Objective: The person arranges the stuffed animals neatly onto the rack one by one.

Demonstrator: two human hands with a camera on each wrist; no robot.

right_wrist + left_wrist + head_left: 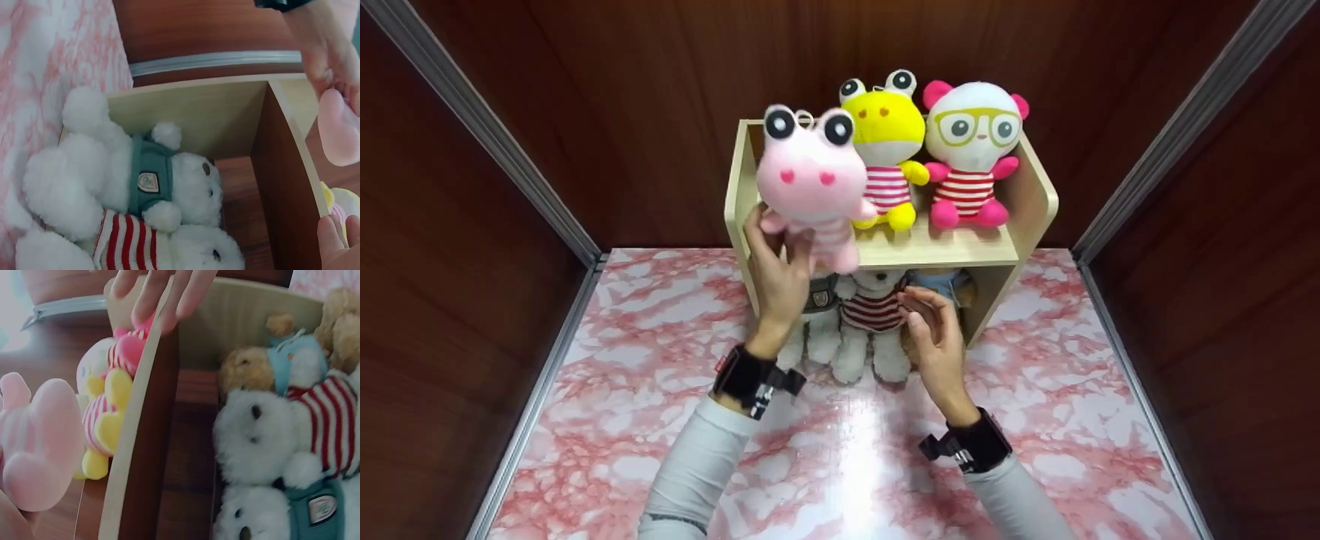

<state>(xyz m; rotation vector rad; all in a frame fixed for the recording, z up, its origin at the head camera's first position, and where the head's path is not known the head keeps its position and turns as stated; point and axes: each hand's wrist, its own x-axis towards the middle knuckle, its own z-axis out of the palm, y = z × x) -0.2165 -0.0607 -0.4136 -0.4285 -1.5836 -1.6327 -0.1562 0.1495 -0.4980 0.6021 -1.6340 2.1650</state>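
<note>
My left hand (781,281) grips a pink frog-eyed plush toy (814,176) low on its striped body, in front of the upper tier's left end. In the right wrist view this hand (332,62) pinches the toy's lower part. Beside it on the upper tier sit a yellow frog plush (889,135) and a white-and-pink panda plush (971,150) with yellow glasses. My right hand (937,345) hangs before the lower tier with its fingers loosely bent and nothing in them, near a white teddy bear (874,319) in a red-striped sweater.
The two-tier wooden shelf (937,247) stands against a dark wooden wall (660,112). Its lower tier also holds a white bear in a green vest (152,177) and a brown bear in blue (295,360). Pink-marbled flooring (660,390) lies in front.
</note>
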